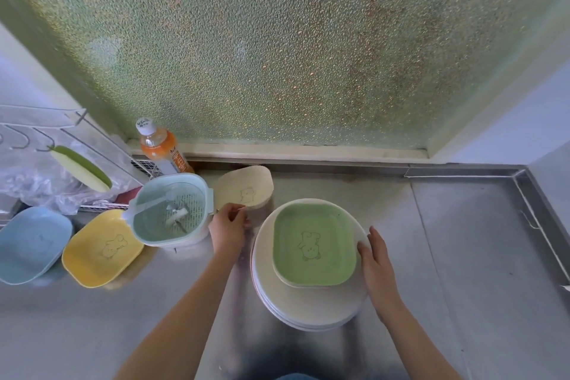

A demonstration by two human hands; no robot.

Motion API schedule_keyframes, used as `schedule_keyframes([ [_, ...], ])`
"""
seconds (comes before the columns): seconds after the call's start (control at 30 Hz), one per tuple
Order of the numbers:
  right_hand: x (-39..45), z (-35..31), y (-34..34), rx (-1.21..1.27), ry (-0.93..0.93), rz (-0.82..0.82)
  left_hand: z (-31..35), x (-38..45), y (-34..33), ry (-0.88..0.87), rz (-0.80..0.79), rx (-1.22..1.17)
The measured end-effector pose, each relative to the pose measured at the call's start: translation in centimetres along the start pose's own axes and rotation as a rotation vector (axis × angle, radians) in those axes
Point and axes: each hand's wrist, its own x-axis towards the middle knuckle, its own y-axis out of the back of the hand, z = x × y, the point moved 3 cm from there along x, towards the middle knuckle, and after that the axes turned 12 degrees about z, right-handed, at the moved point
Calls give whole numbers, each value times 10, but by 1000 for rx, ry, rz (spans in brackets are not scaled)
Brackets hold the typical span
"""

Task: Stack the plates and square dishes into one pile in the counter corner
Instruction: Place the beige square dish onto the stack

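A green square dish (313, 245) with a bear drawing lies on top of a stack of round white plates (296, 305) on the steel counter. My right hand (374, 259) rests open against the green dish's right edge. My left hand (229, 227) pinches the near rim of a cream square dish (246, 188), which is tilted up off the counter. A yellow square dish (98, 248) and a blue square dish (29, 244) sit apart at the left.
A mint colander basket with a lid (172, 214) stands between the yellow and cream dishes. An orange drink bottle (162, 146) stands by the frosted window. A wire rack (46, 133) with plastic wrap is at the far left. The counter's raised edge (536, 203) runs along the right.
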Motion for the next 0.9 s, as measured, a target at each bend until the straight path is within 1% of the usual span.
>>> schedule_keyframes([
  [0.13,-1,-8,3,22,54,23,34,-17,5,-50,62,-119],
  [0.2,-4,-13,5,21,109,40,55,-28,9,-95,50,-176],
  [0.27,-10,-22,9,29,200,76,74,-43,13,-190,19,-181],
  [0.3,-15,-30,11,30,290,99,82,-53,17,-254,6,-169],
  [0.4,-36,-62,13,-16,716,140,91,-87,25,-447,-16,-102],
  [0.43,-41,-70,11,-46,828,123,91,-99,26,-502,-23,-76],
  [0.47,-45,-74,7,-84,892,87,89,-110,26,-548,-37,-57],
  [0.5,-47,-75,3,-136,926,57,85,-121,26,-578,-58,-42],
  [0.57,-48,-67,-1,-249,958,57,76,-136,27,-590,-108,-22],
  [0.63,-46,-53,-2,-322,948,64,63,-141,25,-550,-195,19],
  [0.73,-49,-32,3,-434,966,35,46,-149,24,-447,-401,51],
  [0.77,-50,-27,3,-462,973,5,41,-150,26,-406,-422,48],
  [0.83,-53,-21,2,-479,961,-87,32,-148,32,-371,-357,18],
  [0.9,-53,-17,-1,-451,926,-195,24,-143,39,-380,-285,25],
])
